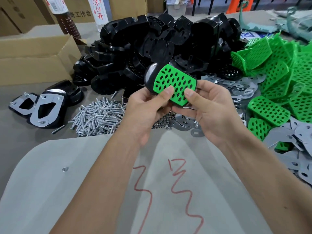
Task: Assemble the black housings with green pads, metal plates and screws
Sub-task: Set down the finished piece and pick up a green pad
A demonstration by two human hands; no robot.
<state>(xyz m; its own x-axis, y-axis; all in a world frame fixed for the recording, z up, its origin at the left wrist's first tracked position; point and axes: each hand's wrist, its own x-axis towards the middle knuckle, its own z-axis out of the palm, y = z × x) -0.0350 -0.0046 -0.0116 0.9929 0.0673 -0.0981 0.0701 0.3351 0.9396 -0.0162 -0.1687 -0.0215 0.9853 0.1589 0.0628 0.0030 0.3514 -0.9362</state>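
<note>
Both hands are clamped on one workpiece held in the air over the desk [42, 166]: left hand [145, 108] and right hand [207, 112] close together, thumbs pressing on a perforated green pad [175, 83] that sits on a black housing [149, 78]. Main risk, as I judge it: the pad is seated unevenly, so its holes miss the housing's screw holes and later screws bind; uneven thumb pressure would cause that. Whether the far edge is fully home, I cannot tell. Second risk: the glossy housing slips out toward the screw pile [99, 114], at 9 o'clock from the hands, scattering it. The piece lies between the fingertips, at 12 o'clock from both wrists. Loose metal plates [241, 92] lie at 3 o'clock, spare green pads [270, 112] beyond; finished units [45, 110] are well apart at 9 o'clock.
</note>
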